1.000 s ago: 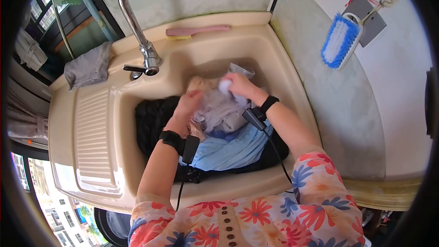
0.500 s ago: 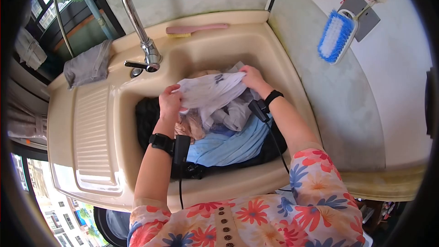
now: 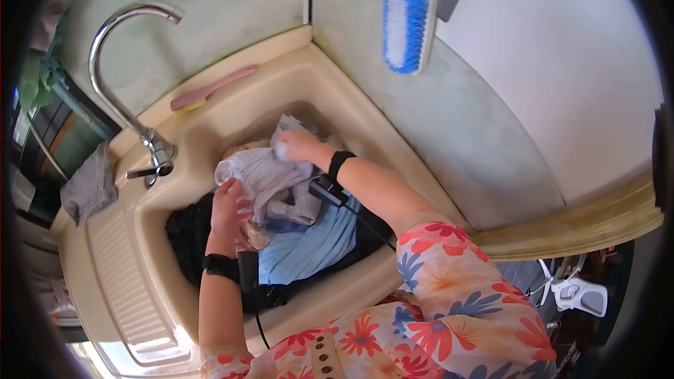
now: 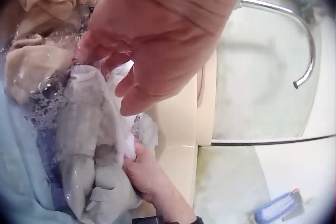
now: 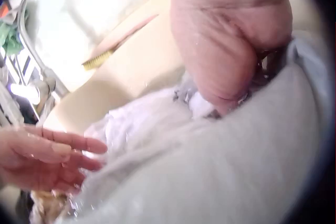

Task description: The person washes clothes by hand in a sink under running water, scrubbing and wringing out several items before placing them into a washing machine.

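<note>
A wet whitish garment (image 3: pixel 263 172) lies bunched on the pile in the sink. The right hand (image 3: pixel 300 147) grips its upper right part; in the right wrist view that hand (image 5: pixel 231 56) is curled into the cloth, its fingertips hidden. At the garment's left edge the left hand (image 3: pixel 228 210) has its fingers spread and loosely bent, holding nothing. The left wrist view shows the left hand (image 4: pixel 152 45) just over the grey-white cloth (image 4: pixel 84 119). Light blue cloth (image 3: pixel 309 245), beige cloth (image 3: pixel 254 237) and black cloth (image 3: pixel 184 238) lie around and below.
A chrome faucet (image 3: pixel 116 98) rises at the sink's back left. A pink brush (image 3: pixel 214 89) lies on the back ledge. Grey cloth (image 3: pixel 90 186) rests at the left corner, beside the ribbed drainboard (image 3: pixel 126 288). A blue-and-white brush (image 3: pixel 406 30) hangs on the wall.
The head view has turned to the right. The whitish garment, stretched between both hands half a second ago, is now lowered onto the pile, and the left hand has let go of it.
</note>
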`<state>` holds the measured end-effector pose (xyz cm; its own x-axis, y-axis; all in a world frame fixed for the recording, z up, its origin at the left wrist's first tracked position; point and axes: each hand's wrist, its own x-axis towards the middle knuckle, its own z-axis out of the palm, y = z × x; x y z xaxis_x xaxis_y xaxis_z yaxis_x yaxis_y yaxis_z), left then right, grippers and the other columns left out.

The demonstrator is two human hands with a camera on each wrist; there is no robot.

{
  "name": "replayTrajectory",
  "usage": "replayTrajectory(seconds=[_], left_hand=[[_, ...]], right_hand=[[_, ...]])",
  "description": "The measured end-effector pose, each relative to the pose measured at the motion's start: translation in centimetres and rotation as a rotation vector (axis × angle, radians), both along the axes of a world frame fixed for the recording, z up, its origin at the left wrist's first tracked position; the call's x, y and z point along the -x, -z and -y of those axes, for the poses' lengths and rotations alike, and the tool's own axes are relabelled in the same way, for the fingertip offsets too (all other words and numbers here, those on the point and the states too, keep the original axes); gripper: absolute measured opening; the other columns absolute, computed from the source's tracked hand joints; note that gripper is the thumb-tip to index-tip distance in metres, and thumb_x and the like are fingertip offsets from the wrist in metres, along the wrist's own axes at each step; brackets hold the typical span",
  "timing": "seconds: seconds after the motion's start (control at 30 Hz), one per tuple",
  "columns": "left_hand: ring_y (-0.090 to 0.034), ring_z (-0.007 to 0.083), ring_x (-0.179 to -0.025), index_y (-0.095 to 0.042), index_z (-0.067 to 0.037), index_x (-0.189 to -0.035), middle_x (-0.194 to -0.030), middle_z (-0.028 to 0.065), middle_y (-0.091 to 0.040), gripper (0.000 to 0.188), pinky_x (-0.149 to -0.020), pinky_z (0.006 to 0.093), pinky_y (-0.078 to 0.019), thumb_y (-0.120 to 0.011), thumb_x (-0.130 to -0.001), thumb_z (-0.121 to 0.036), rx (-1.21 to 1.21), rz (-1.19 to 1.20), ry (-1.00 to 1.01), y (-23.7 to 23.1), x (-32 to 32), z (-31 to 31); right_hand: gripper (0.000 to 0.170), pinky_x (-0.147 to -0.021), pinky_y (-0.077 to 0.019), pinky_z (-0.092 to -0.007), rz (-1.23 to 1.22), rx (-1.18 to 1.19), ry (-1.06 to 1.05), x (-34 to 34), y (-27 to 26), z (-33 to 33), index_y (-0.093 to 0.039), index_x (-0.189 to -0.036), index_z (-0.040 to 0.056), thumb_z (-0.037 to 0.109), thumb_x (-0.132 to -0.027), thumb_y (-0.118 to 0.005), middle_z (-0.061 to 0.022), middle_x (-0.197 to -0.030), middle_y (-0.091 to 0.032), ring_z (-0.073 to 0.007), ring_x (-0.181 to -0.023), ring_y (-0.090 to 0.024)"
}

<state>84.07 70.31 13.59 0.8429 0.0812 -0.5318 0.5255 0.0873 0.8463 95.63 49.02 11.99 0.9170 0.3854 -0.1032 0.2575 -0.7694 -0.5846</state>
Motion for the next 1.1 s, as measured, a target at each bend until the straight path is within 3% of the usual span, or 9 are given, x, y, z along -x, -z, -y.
replayTrajectory(seconds=[0.17, 0.3, 0.37, 0.6, 0.73, 0.83, 0.93, 1.0, 1.1], left_hand=[[-0.039, 0.0343, -0.108, -0.037, -0.015, -0.129, -0.133, 0.0121, -0.029, 0.062, -0.075, 0.0556, -0.0441, -0.05, -0.081, -0.051, 0.381, -0.11, -0.137, -1.4, -1.0, 1.7], [-0.054, 0.0285, -0.1, -0.049, -0.016, -0.115, -0.113, 0.0076, -0.054, 0.042, -0.08, 0.054, -0.0438, -0.056, -0.08, -0.038, 0.742, 0.078, -0.185, 4.3, -3.9, -0.8], [-0.057, 0.0276, -0.088, -0.049, -0.013, -0.115, -0.106, 0.0066, -0.056, 0.038, -0.075, 0.0488, -0.0471, -0.057, -0.08, -0.026, 0.723, 0.107, -0.143, 1.3, -2.8, 0.3], [-0.056, 0.0274, -0.074, -0.044, -0.007, -0.119, -0.102, 0.0092, -0.05, 0.043, -0.054, 0.0389, -0.0501, -0.053, -0.077, -0.012, 0.139, 0.045, -0.139, -1.2, -0.7, -0.9], [-0.057, 0.026, -0.072, -0.043, -0.006, -0.121, -0.102, 0.0093, -0.05, 0.045, -0.053, 0.0385, -0.0506, -0.054, -0.078, -0.014, 0.073, 0.063, -0.101, -2.9, -0.3, 1.4], [-0.056, 0.0237, -0.074, -0.041, -0.006, -0.124, -0.102, 0.0091, -0.05, 0.047, -0.054, 0.039, -0.0507, -0.055, -0.08, -0.018, 0.124, 0.056, -0.029, -3.8, 0.3, 2.1], [-0.055, 0.0248, -0.076, -0.04, -0.007, -0.126, -0.105, 0.0084, -0.046, 0.049, -0.054, 0.0399, -0.0499, -0.054, -0.084, -0.027, 0.177, 0.047, -0.06, -3.3, 0.6, 1.6], [-0.054, 0.0297, -0.085, -0.036, -0.01, -0.126, -0.106, 0.0098, -0.042, 0.05, -0.066, 0.0483, -0.0492, -0.055, -0.085, -0.031, 0.191, -0.006, -0.094, -2.3, 0.3, 1.1], [-0.053, 0.0316, -0.091, -0.041, -0.007, -0.123, -0.112, 0.0116, -0.042, 0.047, -0.07, 0.0508, -0.0478, -0.056, -0.084, -0.029, 0.213, 0.03, -0.056, -3.2, 1.2, 1.3]], right_hand=[[0.036, -0.074, -0.0476, -0.0312, 0.271, -0.785, -0.368, 3.0, -9.9, -5.3, -0.061, -0.096, 0.0022, 0.001, -0.061, -0.052, -0.0135, -0.089, -0.063, -0.0218, -0.083, -0.061], [0.033, -0.072, -0.0471, -0.0338, 0.164, -0.835, -0.286, 4.5, -8.1, -6.5, -0.061, -0.095, 0.0081, 0.005, -0.063, -0.057, -0.0129, -0.088, -0.063, -0.025, -0.081, -0.061], [0.03, -0.073, -0.047, -0.0377, 0.158, -0.22, -0.203, 2.6, -3.6, -4.2, -0.061, -0.096, 0.0111, 0.011, -0.066, -0.059, -0.0132, -0.09, -0.063, -0.0276, -0.086, -0.061], [0.032, -0.077, -0.0447, -0.0455, 0.098, 0.128, 0.363, 2.0, 0.2, 2.7, -0.057, -0.105, 0.0089, 0.012, -0.073, -0.057, -0.0136, -0.105, -0.059, -0.0337, -0.096, -0.055], [0.037, -0.079, -0.0421, -0.0517, 0.095, 0.424, -0.125, 4.6, 0.9, 3.0, -0.052, -0.111, 0.0062, 0.011, -0.074, -0.055, -0.0146, -0.11, -0.057, -0.0374, -0.1, -0.052], [0.027, -0.076, -0.0437, -0.0506, -0.011, 0.336, -0.019, 3.5, -0.5, 3.1, -0.062, -0.095, 0.0046, 0.008, -0.069, -0.054, -0.0155, -0.093, -0.062, -0.0343, -0.087, -0.059], [0.024, -0.066, -0.0494, -0.0338, 0.149, -0.22, -0.029, -1.0, -2.7, 1.8, -0.065, -0.088, 0.0061, 0.006, -0.066, -0.056, -0.0147, -0.077, -0.064, -0.0275, -0.074, -0.062], [0.028, -0.072, -0.0479, -0.028, 0.004, -0.658, -0.198, -2.5, -7.4, 0.1, -0.061, -0.096, 0.0019, -0.003, -0.07, -0.051, -0.006, -0.087, -0.064, -0.0139, -0.08, -0.059], [0.029, -0.072, -0.0462, -0.0262, 0.014, -0.944, -0.37, -1.4, -16.0, -0.9, -0.059, -0.1, -0.0003, -0.001, -0.072, -0.053, -0.0064, -0.088, -0.062, -0.0138, -0.081, -0.057]])
